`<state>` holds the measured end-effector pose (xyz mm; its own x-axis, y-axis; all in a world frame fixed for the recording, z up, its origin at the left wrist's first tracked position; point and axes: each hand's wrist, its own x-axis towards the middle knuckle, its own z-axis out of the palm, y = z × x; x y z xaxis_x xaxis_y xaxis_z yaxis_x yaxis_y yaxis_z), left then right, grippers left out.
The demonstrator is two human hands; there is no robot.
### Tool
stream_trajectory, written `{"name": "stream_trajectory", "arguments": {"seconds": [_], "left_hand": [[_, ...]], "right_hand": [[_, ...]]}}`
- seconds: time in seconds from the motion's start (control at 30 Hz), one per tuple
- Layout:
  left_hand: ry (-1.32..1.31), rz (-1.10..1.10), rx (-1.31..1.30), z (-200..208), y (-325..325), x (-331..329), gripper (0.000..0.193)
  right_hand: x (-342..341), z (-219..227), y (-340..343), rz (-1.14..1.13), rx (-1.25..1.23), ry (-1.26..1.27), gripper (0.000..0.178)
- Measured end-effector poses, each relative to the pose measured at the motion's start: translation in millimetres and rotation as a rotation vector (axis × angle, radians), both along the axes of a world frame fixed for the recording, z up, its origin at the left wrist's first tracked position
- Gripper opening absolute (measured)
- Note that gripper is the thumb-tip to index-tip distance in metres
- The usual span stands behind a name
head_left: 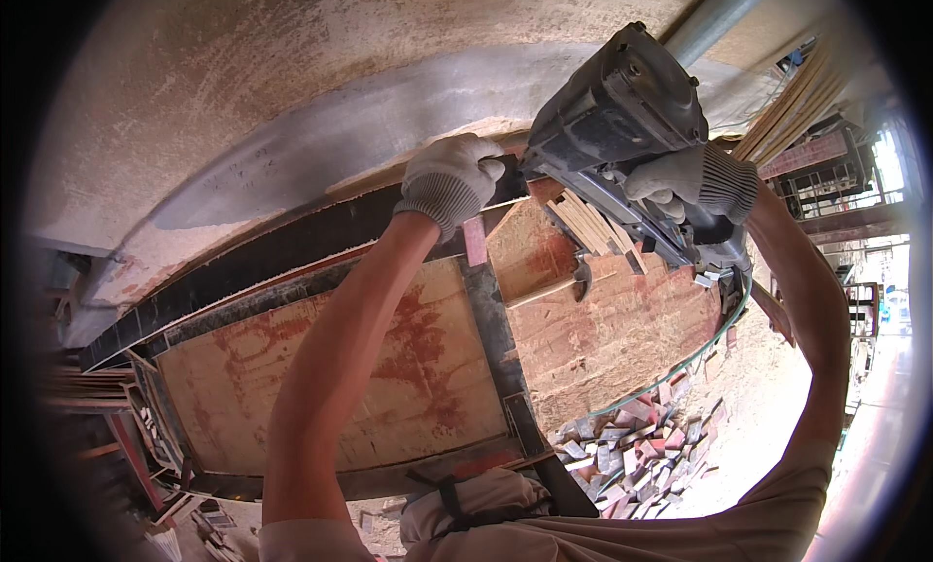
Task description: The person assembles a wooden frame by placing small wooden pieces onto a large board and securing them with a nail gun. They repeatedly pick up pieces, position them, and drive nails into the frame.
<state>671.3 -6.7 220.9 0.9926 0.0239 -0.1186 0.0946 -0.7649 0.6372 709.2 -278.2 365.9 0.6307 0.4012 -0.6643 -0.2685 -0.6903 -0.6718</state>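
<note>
My right hand (pixel 685 185), in a pale knitted glove, is wrapped round the handle of a dark nail gun (pixel 622 100). The gun's nose points left, at the end of a long black-faced board strip (pixel 292 233) on the bench's far side. My left hand (pixel 455 178), gloved too, is closed at that strip, just left of the nose. Whatever its curled fingers pinch is too small to tell. Below the gun, a hammer (pixel 581 278) and a bundle of thin wooden strips (pixel 588 224) lie on the plywood bench top (pixel 622 314).
A stained plywood panel (pixel 330 377) fills the bench's left part, edged by dark framing. A green air hose (pixel 680 366) trails from the gun past a heap of wood offcuts (pixel 637 455) on the floor. Beyond the bench rises a rough wall (pixel 292 86); long sticks (pixel 802 100) lean at upper right.
</note>
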Motion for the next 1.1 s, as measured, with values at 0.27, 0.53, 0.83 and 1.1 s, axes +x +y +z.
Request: {"name": "stream_trajectory", "arguments": {"seconds": [0.27,0.53,0.83,1.1], "left_hand": [[-0.23,0.008,0.003,-15,0,0,0.02],[-0.33,0.143,0.098,-22,2,-1,0.012],[-0.258,0.149,0.061,-18,4,1,0.013],[-0.305,0.133,0.085,-22,5,3,0.014]], "right_hand": [[-10,17,11,-0.073,-0.022,-0.057,0.018],[-16,1,22,-0.238,0.327,0.047,0.014],[-6,-5,31,-0.214,0.212,0.127,0.044],[-24,8,46,-0.251,0.111,0.043,0.027]]}}
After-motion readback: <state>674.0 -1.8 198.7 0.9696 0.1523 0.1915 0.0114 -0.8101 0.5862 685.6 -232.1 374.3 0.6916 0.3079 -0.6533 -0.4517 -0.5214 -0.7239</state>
